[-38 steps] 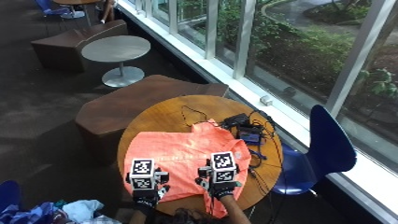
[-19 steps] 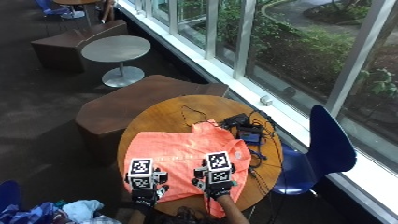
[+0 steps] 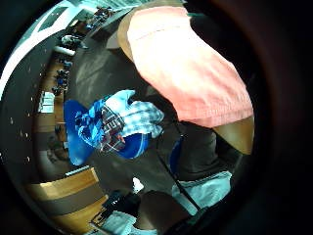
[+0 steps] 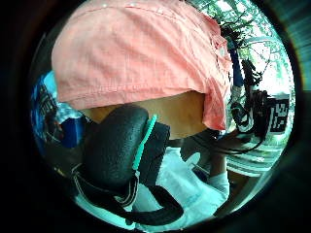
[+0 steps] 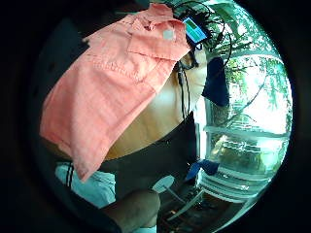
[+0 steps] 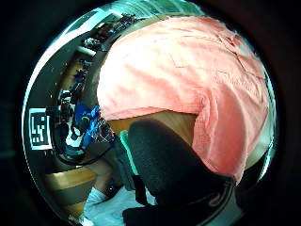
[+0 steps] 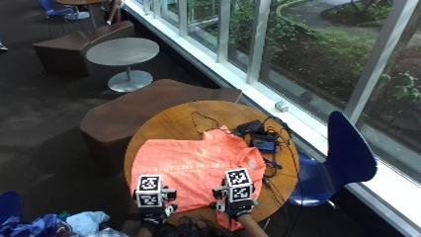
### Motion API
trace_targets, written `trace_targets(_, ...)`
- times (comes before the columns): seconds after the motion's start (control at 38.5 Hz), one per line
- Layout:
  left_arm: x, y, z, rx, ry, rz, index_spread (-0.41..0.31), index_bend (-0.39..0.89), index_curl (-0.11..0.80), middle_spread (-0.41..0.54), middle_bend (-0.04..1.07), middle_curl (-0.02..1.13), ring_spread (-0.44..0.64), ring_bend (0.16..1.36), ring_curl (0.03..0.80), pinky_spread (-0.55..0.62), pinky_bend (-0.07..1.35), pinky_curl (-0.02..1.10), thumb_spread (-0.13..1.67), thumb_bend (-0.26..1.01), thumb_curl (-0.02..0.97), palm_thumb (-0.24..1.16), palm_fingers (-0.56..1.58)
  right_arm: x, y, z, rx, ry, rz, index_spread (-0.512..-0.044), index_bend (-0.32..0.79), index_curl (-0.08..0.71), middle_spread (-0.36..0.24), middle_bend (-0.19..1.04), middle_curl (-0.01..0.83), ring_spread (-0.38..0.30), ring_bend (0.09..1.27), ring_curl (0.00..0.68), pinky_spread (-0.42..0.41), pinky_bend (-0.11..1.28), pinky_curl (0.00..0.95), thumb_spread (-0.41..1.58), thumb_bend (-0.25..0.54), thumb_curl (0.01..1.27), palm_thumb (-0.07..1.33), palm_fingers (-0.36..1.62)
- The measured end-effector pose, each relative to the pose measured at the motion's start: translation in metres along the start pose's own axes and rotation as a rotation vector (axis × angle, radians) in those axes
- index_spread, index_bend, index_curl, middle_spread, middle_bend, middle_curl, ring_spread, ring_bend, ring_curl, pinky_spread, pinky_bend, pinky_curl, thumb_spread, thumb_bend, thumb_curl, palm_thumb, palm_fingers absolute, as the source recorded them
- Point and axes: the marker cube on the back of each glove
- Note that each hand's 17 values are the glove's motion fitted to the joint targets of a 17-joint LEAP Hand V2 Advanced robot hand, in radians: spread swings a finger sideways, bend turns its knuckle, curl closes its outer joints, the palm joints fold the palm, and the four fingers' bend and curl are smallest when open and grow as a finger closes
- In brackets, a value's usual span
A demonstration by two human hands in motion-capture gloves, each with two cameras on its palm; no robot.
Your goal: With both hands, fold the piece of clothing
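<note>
We see an orange shirt (image 7: pixel 197 168) flat on the round table (image 7: pixel 171 118), left hand (image 7: pixel 152 216) and right hand (image 7: pixel 235 207) at its near hem, seemingly apart from it, finger state impossible to tell

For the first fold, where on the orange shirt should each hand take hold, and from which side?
Probably the near hem of the orange shirt, one corner per hand, coming from the person's side. The shirt lies spread flat on the round table, collar far away, its hem draping over the near edge just ahead of the left hand and right hand, so its corners are free to pinch.

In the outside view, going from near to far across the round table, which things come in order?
The hands (left, right) → orange shirt → black devices with cables → far table edge.
</note>
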Motion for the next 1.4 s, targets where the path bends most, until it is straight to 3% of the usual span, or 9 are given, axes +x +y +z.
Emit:
trace_targets(0.31, 0.004, -0.008, 0.062, -0.089, 0.02, 0.058, -0.109, 0.16, 0.224, 0.089, 0.21, 0.33, 0.26, 0.68, 0.267, 0.38, 0.6, 0.26, 1.08, -0.02, 0.239, 0.06, 0.2, 0.02, -0.003, 0.048, -0.164, -0.036, 0.013, -0.336, 0.1, 0.192, 0.019, 0.19, 0.295, 0.169, 0.4, 0.244, 0.27, 0.59, 0.341, 1.1, 0.02, 0.28, 0.28, 0.21)
trace_targets(0.47, 0.002, -0.021, 0.07, 0.159, 0.05, 0.036, -0.127, 0.23, 0.277, 0.064, 0.18, 0.33, 0.24, 0.6, 0.247, 0.33, 0.57, 0.25, 1.09, -0.02, 0.249, 0.08, 0.29, 0.025, -0.007, 0.048, -0.097, -0.08, 0.017, -0.334, 0.16, 0.218, -0.001, 0.18, 0.302, 0.111, 0.42, 0.252, 0.244, 0.55, 0.329, 1.11, 0.032, 0.31, 0.38, 0.32)
trace_targets(0.49, 0.001, -0.022, 0.068, 0.208, 0.04, 0.028, -0.148, 0.31, 0.311, 0.014, 0.22, 0.35, 0.19, 0.59, 0.253, 0.28, 0.56, 0.26, 1.14, 0.04, 0.264, 0.17, 0.45, 0.026, -0.009, 0.048, -0.07, -0.086, 0.02, -0.342, 0.26, 0.256, -0.021, 0.19, 0.307, 0.071, 0.43, 0.262, 0.22, 0.51, 0.323, 1.15, 0.086, 0.33, 0.47, 0.44)
trace_targets(0.7, -0.022, -0.035, 0.022, 0.62, -0.204, -0.008, -0.255, 0.39, 0.371, -0.196, 0.33, 0.39, -0.14, 0.57, 0.263, 0.01, 0.44, 0.25, 1.21, 0.17, 0.333, 0.47, 1.05, 0.038, -0.026, 0.026, 0.165, -0.095, -0.004, -0.329, 0.42, 0.345, -0.109, 0.2, 0.323, -0.069, 0.38, 0.261, 0.097, 0.39, 0.294, 1.2, 0.189, 0.4, 0.72, 0.8)
trace_targets(0.73, -0.017, -0.031, 0.016, 0.617, -0.172, 0.012, -0.254, 0.37, 0.369, -0.197, 0.28, 0.36, -0.13, 0.54, 0.245, 0.01, 0.42, 0.24, 1.22, 0.16, 0.328, 0.46, 0.97, 0.039, -0.027, 0.02, 0.201, -0.091, -0.02, -0.326, 0.42, 0.35, -0.12, 0.21, 0.33, -0.092, 0.39, 0.269, 0.071, 0.38, 0.295, 1.19, 0.194, 0.4, 0.74, 0.88)
trace_targets(0.81, -0.002, -0.013, -0.009, 0.583, -0.077, 0.073, -0.286, 0.31, 0.372, -0.261, 0.38, 0.42, -0.25, 0.6, 0.298, -0.1, 0.41, 0.27, 1.19, 0.18, 0.355, 0.55, 1.2, 0.04, -0.026, -0.007, 0.339, -0.051, -0.069, -0.315, 0.29, 0.329, -0.174, 0.25, 0.35, -0.184, 0.51, 0.301, -0.046, 0.4, 0.296, 1.21, 0.224, 0.42, 0.82, 1.16)
trace_targets(0.94, -0.012, 0.004, -0.06, 0.599, -0.161, 0.153, -0.308, 0.26, 0.386, -0.307, 0.39, 0.45, -0.33, 0.63, 0.338, -0.2, 0.4, 0.3, 1.16, 0.19, 0.376, 0.65, 1.24, 0.04, -0.006, -0.052, 0.471, 0.108, -0.162, -0.301, 0.17, 0.352, -0.232, 0.29, 0.386, -0.258, 0.63, 0.371, -0.174, 0.42, 0.336, 1.23, 0.263, 0.43, 0.92, 1.32)
trace_targets(1.2, -0.019, 0.027, -0.077, 0.209, -0.093, 0.388, -0.342, 0.24, 0.417, -0.351, 0.38, 0.46, -0.4, 0.68, 0.381, -0.28, 0.34, 0.33, 1.14, 0.16, 0.385, 0.73, 1.28, 0.04, 0.017, -0.101, 0.102, 0.101, -0.447, -0.312, 0.17, 0.377, -0.286, 0.35, 0.424, -0.306, 0.67, 0.407, -0.311, 0.47, 0.363, 1.22, 0.223, 0.41, 0.94, 1.37)
trace_targets(1.4, -0.031, -0.059, -0.095, -0.012, -0.116, 0.341, -0.335, 0.16, 0.418, -0.36, 0.39, 0.47, -0.42, 0.71, 0.401, -0.3, 0.33, 0.35, 1.13, 0.12, 0.384, 0.76, 1.27, 0.043, -0.107, -0.115, -0.035, -0.071, -0.397, -0.328, 0.14, 0.372, -0.297, 0.35, 0.433, -0.311, 0.73, 0.425, -0.349, 0.5, 0.376, 1.2, 0.172, 0.39, 0.93, 1.37)
